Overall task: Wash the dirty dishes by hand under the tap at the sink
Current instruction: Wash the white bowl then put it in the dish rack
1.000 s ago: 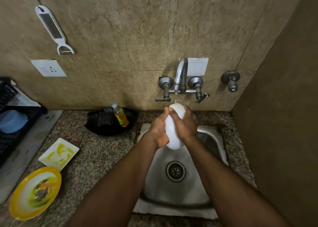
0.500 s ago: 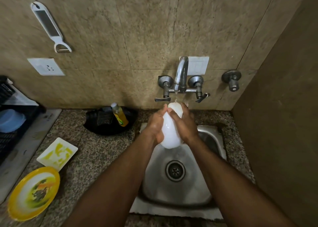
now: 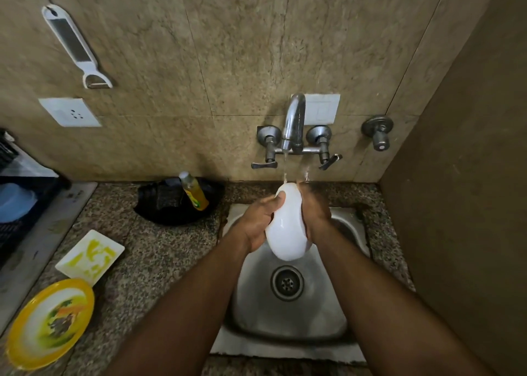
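Observation:
A white bowl (image 3: 286,230) is held on edge over the steel sink (image 3: 328,316), under a thin stream of water from the tap (image 3: 293,122). My left hand (image 3: 258,221) grips its left side, thumb on the rim. My right hand (image 3: 315,213) clasps its right side. The bowl's inside is turned away, hidden from me. Two dirty dishes lie on the counter at the left: a white square plate (image 3: 89,257) smeared yellow and a round yellow plate (image 3: 50,323) with food scraps.
A soap bottle (image 3: 195,194) leans in a black tray (image 3: 171,204) left of the sink. A dark rack with a blue container (image 3: 14,201) stands at the far left. A grater (image 3: 75,46) hangs on the wall. A brown wall closes the right side.
The bowl has tilted, its lower end swinging right and down, showing more of its white outer side. Both hands have kept their hold under the running water.

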